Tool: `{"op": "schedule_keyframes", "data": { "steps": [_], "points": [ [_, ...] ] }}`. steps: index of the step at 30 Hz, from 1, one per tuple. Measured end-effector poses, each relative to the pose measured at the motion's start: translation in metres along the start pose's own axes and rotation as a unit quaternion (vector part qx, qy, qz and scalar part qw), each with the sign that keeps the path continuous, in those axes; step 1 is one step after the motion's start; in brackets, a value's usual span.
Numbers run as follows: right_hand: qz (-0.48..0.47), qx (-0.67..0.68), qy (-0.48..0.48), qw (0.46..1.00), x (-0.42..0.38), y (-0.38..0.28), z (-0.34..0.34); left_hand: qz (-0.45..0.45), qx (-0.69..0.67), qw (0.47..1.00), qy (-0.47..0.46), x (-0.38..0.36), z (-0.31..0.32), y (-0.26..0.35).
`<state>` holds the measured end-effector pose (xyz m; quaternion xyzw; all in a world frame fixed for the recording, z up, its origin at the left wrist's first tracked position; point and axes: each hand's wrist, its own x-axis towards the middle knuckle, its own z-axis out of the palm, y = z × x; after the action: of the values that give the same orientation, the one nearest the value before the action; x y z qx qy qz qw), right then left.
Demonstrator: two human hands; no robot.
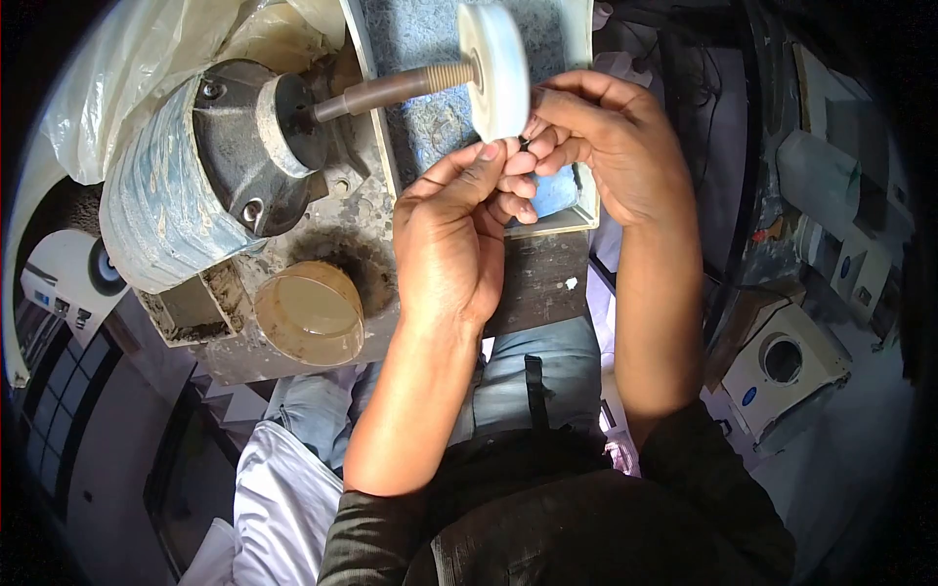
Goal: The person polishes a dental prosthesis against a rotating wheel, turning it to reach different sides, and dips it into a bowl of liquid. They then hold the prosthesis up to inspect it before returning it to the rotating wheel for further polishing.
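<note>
A white polishing wheel (500, 73) sits on the threaded end of a spindle (401, 90), which runs out from an electric motor (234, 146). Just below the wheel's rim, my left hand (451, 230) is closed, thumb and fingertips pinched together. My right hand (625, 142) meets it from the other side, its fingers curled in a pinch too. Between the fingertips of both hands shows a small dark piece (524, 144), mostly covered by the fingers. The thumb tip of my left hand is right at the wheel's lower edge.
Behind the wheel lies a tray (587, 59) with a bluish, dusty lining. A round bowl of cloudy liquid (309, 313) stands on the bench (542, 273) near its front edge. Plastic sheeting (127, 78) hangs at upper left; a white machine (787, 371) is at right.
</note>
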<state>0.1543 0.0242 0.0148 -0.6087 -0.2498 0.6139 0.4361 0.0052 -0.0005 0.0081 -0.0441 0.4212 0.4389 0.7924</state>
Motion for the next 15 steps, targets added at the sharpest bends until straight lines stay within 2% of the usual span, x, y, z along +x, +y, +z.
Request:
{"op": "schedule_keyframes", "data": {
  "steps": [9, 15],
  "points": [
    [-0.043, -0.017, 0.007, 0.999, -0.006, -0.002, 0.006, 0.015, 0.027, 0.999, -0.008, 0.004, -0.006, -0.002],
    [-0.04, -0.027, 0.017, 0.999, -0.005, 0.0, 0.01, 0.022, 0.022, 1.0, 0.001, 0.004, -0.009, -0.001]
  ]
}}
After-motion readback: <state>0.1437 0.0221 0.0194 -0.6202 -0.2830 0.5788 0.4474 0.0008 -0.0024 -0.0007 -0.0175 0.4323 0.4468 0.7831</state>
